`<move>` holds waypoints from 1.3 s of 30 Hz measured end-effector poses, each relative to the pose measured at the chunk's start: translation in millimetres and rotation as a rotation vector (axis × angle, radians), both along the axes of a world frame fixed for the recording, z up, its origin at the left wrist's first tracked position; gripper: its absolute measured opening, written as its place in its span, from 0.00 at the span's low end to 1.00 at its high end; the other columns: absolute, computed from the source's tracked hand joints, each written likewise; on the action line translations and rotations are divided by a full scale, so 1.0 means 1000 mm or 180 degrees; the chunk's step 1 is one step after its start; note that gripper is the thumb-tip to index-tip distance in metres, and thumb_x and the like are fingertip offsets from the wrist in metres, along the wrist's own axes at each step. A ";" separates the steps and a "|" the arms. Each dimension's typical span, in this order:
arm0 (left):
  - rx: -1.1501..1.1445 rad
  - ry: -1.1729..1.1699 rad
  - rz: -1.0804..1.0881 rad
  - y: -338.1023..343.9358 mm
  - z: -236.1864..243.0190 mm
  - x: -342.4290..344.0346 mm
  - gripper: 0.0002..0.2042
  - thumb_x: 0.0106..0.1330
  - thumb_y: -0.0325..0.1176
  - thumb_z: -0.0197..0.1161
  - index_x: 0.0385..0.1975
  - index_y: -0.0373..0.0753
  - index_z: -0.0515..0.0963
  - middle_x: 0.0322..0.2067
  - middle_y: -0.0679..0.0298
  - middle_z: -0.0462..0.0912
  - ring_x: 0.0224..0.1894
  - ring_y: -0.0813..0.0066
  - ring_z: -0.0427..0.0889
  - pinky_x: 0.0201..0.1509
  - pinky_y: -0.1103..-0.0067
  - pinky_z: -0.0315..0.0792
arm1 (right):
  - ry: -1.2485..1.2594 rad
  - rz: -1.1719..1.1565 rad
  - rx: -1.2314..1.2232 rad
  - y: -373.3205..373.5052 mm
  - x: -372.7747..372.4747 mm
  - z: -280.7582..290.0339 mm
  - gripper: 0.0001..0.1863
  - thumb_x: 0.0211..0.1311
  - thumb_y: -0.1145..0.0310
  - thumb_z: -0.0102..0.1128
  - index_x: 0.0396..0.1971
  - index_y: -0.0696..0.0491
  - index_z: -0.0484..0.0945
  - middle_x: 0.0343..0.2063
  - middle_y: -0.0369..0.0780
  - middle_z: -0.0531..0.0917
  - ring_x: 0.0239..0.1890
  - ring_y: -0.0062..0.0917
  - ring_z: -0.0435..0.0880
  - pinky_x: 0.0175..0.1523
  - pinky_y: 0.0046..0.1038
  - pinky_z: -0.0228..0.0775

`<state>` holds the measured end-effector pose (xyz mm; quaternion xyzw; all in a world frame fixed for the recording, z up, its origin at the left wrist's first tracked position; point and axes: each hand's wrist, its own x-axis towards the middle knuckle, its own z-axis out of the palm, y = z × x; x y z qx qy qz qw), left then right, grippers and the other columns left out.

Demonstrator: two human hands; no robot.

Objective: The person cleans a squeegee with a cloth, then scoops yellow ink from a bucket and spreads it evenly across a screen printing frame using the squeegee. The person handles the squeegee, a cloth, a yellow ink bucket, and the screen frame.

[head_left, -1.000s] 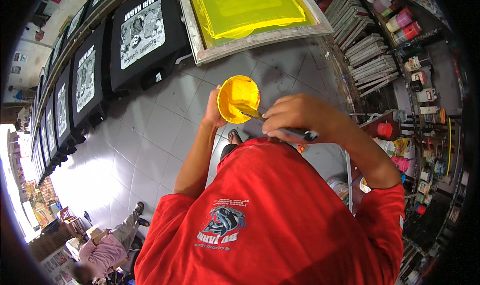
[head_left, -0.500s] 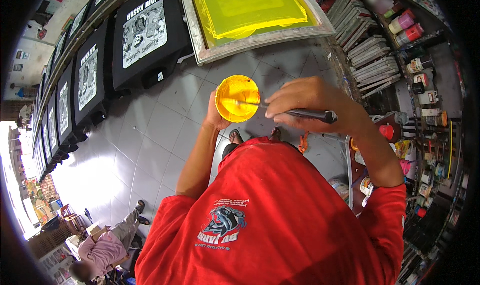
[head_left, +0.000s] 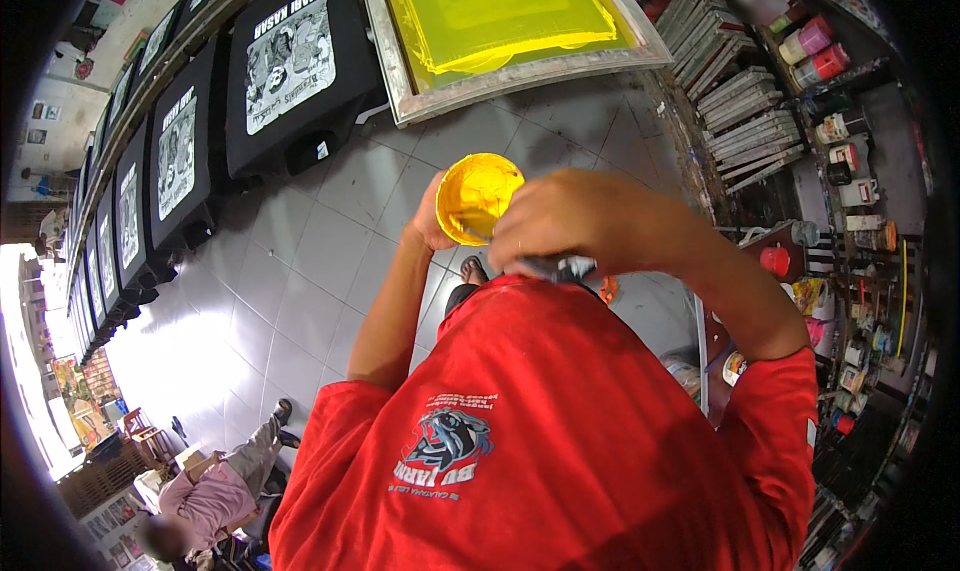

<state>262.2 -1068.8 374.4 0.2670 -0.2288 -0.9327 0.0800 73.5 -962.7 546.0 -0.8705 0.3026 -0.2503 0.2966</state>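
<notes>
A round tub (head_left: 446,175), coated inside with bright yellow paint (head_left: 492,183), is held over the floor in front of my body. My left hand (head_left: 430,217) wraps round its left side, fingers mostly hidden behind it. My right hand (head_left: 560,216) is closed on a black-handled spatula (head_left: 543,268) at the tub's right edge. The handle points down and right, close to my red shirt. The spatula's thin blade reaches into the tub, partly covered by my fingers.
A wooden-framed printing screen (head_left: 530,83) with yellow paint lies beyond the tub. Black printed shirts (head_left: 290,141) line boards at left. Stacked frames (head_left: 745,121) and paint-jar shelves (head_left: 850,221) stand at right. A person (head_left: 215,491) sits at lower left.
My right hand has moved left and closer over the tub, and the spatula's handle has swung down toward my shirt. The tub is tilted a little differently and remains in my left hand.
</notes>
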 end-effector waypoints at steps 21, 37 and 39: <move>-0.0770 0.0379 0.2259 -0.013 -0.042 0.010 0.28 0.69 0.55 0.33 0.54 0.39 0.67 0.48 0.60 0.76 0.50 0.63 0.76 0.55 0.67 0.70 | -0.1100 -0.2545 0.0669 0.020 0.010 -0.033 0.06 0.60 0.72 0.55 0.31 0.59 0.77 0.22 0.39 0.79 0.29 0.19 0.81 0.34 0.22 0.72; -0.0848 0.0674 0.2327 -0.018 -0.034 0.003 0.26 0.69 0.53 0.34 0.54 0.41 0.68 0.49 0.61 0.76 0.51 0.64 0.76 0.54 0.67 0.72 | -0.0740 -0.1371 -0.0280 0.008 -0.010 -0.017 0.09 0.54 0.71 0.61 0.35 0.55 0.79 0.34 0.43 0.83 0.36 0.34 0.82 0.41 0.32 0.73; -0.0705 0.0831 0.2123 -0.021 -0.048 0.007 0.27 0.68 0.54 0.33 0.54 0.40 0.68 0.49 0.61 0.75 0.52 0.62 0.75 0.56 0.66 0.70 | -0.0476 -0.1340 -0.0329 0.005 -0.004 -0.022 0.08 0.55 0.70 0.61 0.35 0.56 0.79 0.33 0.43 0.83 0.34 0.31 0.83 0.38 0.29 0.73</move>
